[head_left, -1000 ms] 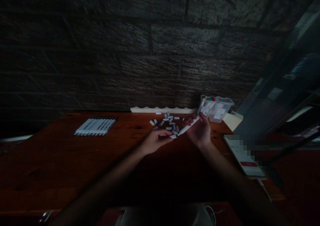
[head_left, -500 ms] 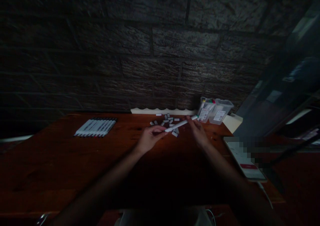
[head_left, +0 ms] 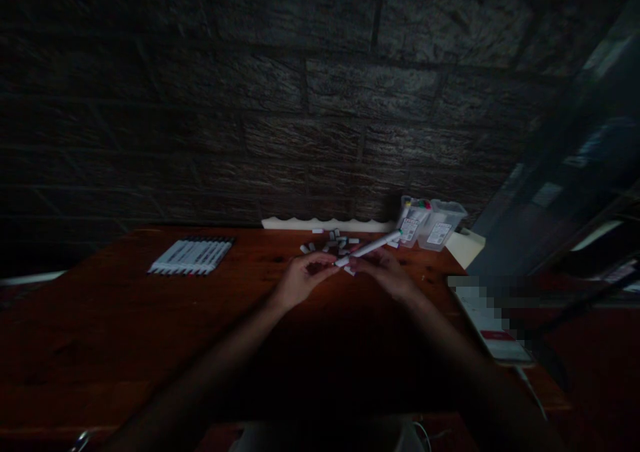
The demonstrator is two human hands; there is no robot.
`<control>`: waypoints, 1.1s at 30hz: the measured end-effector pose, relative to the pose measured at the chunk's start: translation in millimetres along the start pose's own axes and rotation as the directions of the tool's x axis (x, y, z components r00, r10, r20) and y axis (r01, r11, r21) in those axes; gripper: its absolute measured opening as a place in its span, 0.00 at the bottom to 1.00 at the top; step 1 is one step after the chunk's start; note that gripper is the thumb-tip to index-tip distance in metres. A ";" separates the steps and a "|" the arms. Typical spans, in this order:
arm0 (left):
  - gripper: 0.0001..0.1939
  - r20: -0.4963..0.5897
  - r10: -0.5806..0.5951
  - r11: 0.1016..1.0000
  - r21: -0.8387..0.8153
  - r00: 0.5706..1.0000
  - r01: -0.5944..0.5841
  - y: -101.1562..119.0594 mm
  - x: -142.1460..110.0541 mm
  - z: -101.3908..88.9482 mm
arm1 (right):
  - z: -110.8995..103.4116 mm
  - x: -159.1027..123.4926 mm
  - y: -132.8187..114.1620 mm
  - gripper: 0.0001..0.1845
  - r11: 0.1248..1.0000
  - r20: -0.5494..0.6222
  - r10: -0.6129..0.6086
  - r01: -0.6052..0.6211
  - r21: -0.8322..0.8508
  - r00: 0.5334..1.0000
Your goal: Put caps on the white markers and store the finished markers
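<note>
A white marker [head_left: 375, 244] with a green end slants up to the right between my two hands. My left hand [head_left: 300, 281] pinches its lower left end with thumb and fingers; the detail at that end is too dark to make out. My right hand [head_left: 389, 273] is closed around the marker's lower half, fingers near my left fingertips. Just beyond, small white and grey cap-like pieces [head_left: 342, 242] lie scattered on the wooden table [head_left: 240, 332]. Several white markers [head_left: 193, 257] with dark ends lie in a neat row at the left.
Two clear plastic containers [head_left: 434, 229] stand against the wall at the back right, the left one holding markers with coloured ends. A white wavy-edged strip [head_left: 285, 224] lies along the wall. A tablet-like device [head_left: 505, 345] with a cable sits at the right edge.
My right hand has slid from the marker's upper green end down to its lower half, close to my left hand. The marker has shifted slightly right.
</note>
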State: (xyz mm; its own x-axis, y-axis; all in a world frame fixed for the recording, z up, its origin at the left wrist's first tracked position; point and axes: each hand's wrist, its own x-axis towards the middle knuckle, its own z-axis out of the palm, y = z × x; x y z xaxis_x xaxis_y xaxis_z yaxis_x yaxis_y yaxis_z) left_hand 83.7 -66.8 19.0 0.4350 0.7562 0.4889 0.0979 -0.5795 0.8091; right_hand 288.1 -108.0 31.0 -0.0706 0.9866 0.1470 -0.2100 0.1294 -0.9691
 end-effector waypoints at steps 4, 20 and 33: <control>0.13 -0.109 0.003 0.998 0.063 0.994 0.004 -5.4 7.0 -13.1 | -6.4 3.0 -2.6 0.18 0.999 -0.110 0.007 -0.003 0.034 0.994; 0.14 -0.459 0.036 0.913 0.377 0.888 0.158 -52.6 19.9 -76.1 | -15.8 3.8 -2.2 0.15 0.972 -0.127 0.093 -0.063 0.225 0.988; 0.15 -0.393 0.071 0.883 0.452 0.917 0.126 -42.0 18.3 -68.2 | -13.3 3.9 -0.4 0.21 0.972 -0.091 -0.080 0.057 -0.228 0.993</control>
State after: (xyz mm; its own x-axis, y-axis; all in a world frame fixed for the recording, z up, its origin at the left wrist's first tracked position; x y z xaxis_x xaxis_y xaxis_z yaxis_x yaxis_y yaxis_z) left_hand 26.4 -7.9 16.3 0.0536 0.7717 0.6337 0.5460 -0.5540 0.6285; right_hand 300.9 -102.9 29.4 0.0350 0.9781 0.2053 0.0142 0.2049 -0.9787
